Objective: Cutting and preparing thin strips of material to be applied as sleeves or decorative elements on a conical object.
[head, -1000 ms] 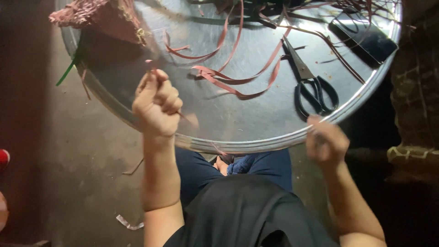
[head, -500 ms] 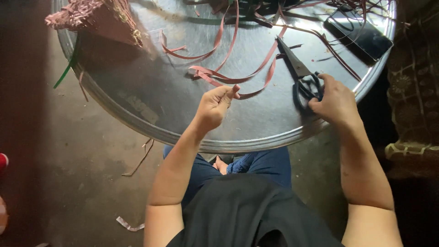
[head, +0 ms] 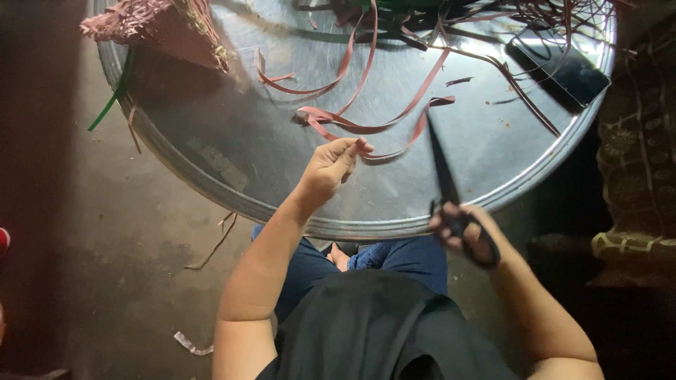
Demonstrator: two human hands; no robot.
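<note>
Woven reddish piece (head: 151, 28) at far left edge of table (head: 232, 183), seemingly part-made; many loose strips beyond table centre uncut. Left hand (head: 331, 165) over table's near half, forearm extended, grip pinched on brown strip (head: 366, 130). Right hand (head: 465, 232) just off table's near rim, fingers closed through scissors (head: 443, 176), blades pointing toward strip.

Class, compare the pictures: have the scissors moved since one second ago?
Yes. The scissors no longer lie on the round metal tray; the right hand holds them up at the tray's near rim, blades pointing at the red strip.
</note>
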